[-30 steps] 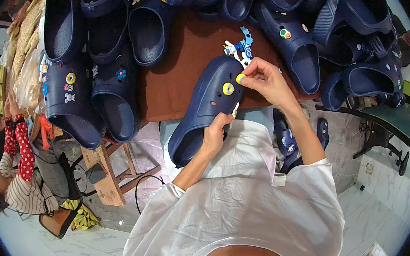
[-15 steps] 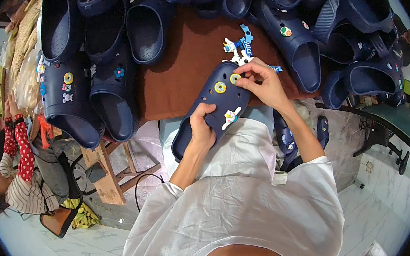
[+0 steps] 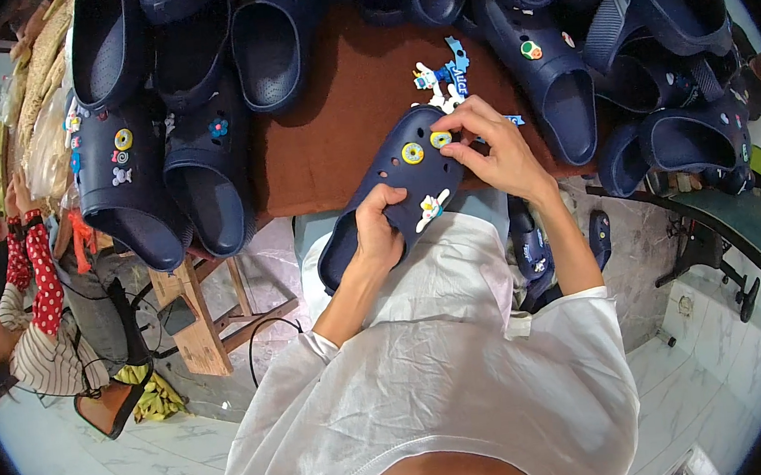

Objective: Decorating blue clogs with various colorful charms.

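Observation:
My left hand (image 3: 378, 229) grips a navy foam clog (image 3: 391, 159) by its side, thumb on top, tilted over my lap with its toe toward the table. Two round yellow charms sit on the clog near the toe. At one yellow charm (image 3: 441, 139) the thumb and forefinger of my right hand (image 3: 491, 149) pinch its edge. A white-and-yellow figure charm (image 3: 432, 210) is fixed on the clog's right side. Just past the toe, white and blue charms (image 3: 444, 76) lie loose on the brown cloth. Whether the pinched charm is fully seated cannot be seen.
Many navy clogs (image 3: 120, 153) stand along the left, back and right of the brown-covered table (image 3: 317, 152). More clogs (image 3: 532, 246) lie below its edge at right. A wooden stool (image 3: 193, 333) with a phone stands at left; beyond it another person in a striped top (image 3: 53, 351) sits.
The view has shifted slightly. My right thumb and forefinger remain at the yellow charm, having moved a little with the clog; the left grip is the same.

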The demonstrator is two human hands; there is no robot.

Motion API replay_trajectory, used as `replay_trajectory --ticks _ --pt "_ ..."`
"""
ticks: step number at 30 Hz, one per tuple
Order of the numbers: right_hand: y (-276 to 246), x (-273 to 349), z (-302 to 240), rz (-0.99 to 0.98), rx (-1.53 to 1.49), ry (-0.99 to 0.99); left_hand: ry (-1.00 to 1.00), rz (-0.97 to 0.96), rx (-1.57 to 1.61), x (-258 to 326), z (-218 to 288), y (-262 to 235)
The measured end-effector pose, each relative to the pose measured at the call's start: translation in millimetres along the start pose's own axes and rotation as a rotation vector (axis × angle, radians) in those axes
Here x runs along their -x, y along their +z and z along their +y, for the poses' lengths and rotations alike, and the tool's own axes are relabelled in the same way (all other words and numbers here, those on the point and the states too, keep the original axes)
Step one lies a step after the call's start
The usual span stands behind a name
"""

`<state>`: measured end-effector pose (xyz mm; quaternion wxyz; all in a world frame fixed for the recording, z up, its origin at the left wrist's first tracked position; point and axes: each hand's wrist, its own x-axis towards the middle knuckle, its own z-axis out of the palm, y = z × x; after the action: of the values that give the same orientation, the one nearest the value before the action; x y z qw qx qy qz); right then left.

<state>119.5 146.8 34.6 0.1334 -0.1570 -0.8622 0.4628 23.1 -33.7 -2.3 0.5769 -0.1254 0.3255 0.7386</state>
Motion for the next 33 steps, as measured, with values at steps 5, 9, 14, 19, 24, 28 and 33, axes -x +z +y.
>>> replay_trajectory --ticks 5,9,14,19,24,28,33 --pt "5.7 12.4 6.6 0.131 -0.029 -0.007 0.025 0.033 0.077 2.9 -7.6 -4.1" --pt "7.1 18.4 4.8 0.161 -0.206 0.079 0.035 0.047 0.006 7.3 -5.8 0.1" --pt "10.3 20.9 7.3 0.184 -0.314 0.133 0.056 0.036 -0.006 7.2 -14.6 -10.3" --pt "20.8 30.2 24.1 0.204 -0.423 0.24 0.166 0.153 -0.028 15.5 -10.3 -0.2" --pt "13.5 26.5 48.8 0.483 -0.123 0.362 0.22 0.154 0.115 9.4 6.6 -11.1" --pt "5.3 12.1 52.1 0.596 0.244 0.286 0.196 0.096 0.172 10.3 19.4 -3.5" --pt "8.0 -0.4 60.3 0.57 0.375 0.308 0.199 0.116 0.168 6.5 18.3 -7.1"
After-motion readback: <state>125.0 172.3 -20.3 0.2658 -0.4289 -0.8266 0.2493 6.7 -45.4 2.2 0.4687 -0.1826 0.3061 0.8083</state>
